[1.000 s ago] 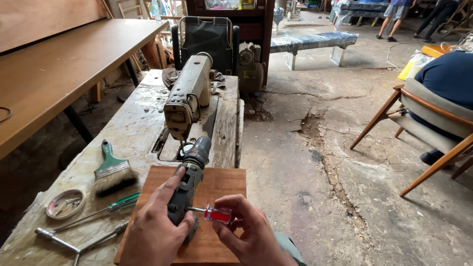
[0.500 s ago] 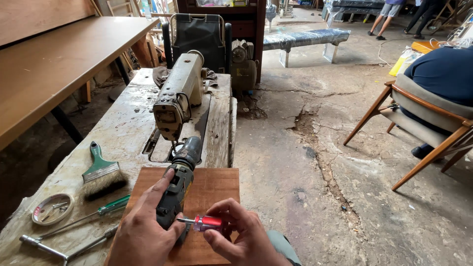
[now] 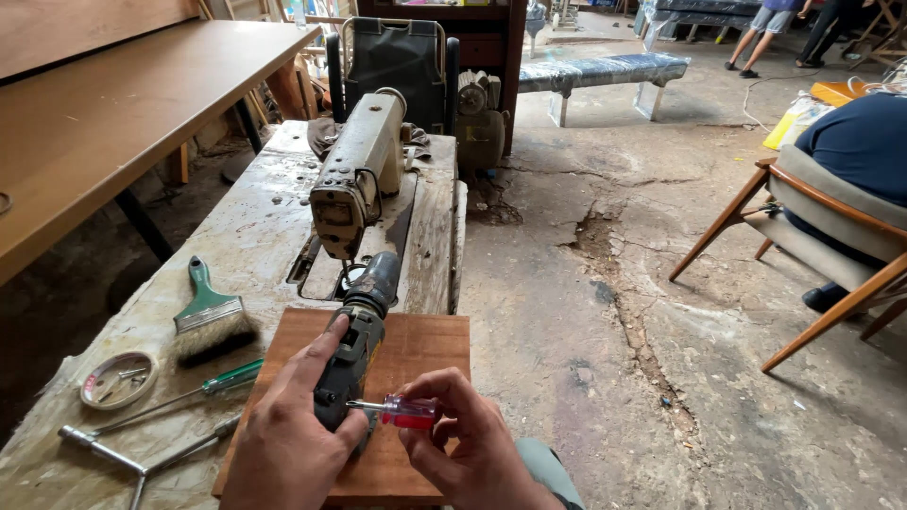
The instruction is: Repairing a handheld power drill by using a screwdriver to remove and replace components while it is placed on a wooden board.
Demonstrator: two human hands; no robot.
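Fingers (image 3: 316, 364) of the left hand (image 3: 283, 439) wrap around the dark body of a small power tool (image 3: 354, 345), with the forefinger stretched forward along its top and the thumb curled under its near end. The right hand (image 3: 468, 449) pinches a short screwdriver (image 3: 402, 412) between thumb and fingertips, closed on its clear red handle; the metal shaft points left and its tip meets the side of the tool's body.

Dark grey and slim, the tool has a yellowish patch along its right flank and a rounded, barrel-shaped nose that points away from the person toward the sewing machine. It lies lengthwise over a reddish-brown wooden board (image 3: 425, 345), its nose reaching past the board's far edge.

That board rests on the near end of a worn, pale, paint-stained surface (image 3: 255, 227). An old cream sewing machine (image 3: 354, 175) stands farther back on it, just beyond the tool's nose. Left of the board lie a green-handled brush (image 3: 210, 316), a green-handled screwdriver (image 3: 189, 395), a metal T-shaped wrench (image 3: 113, 455) and a small round tin (image 3: 117, 380) holding small bits. At the right edge of the view a person in dark blue sits on a wooden chair (image 3: 817, 236) on the cracked concrete floor (image 3: 614, 283).
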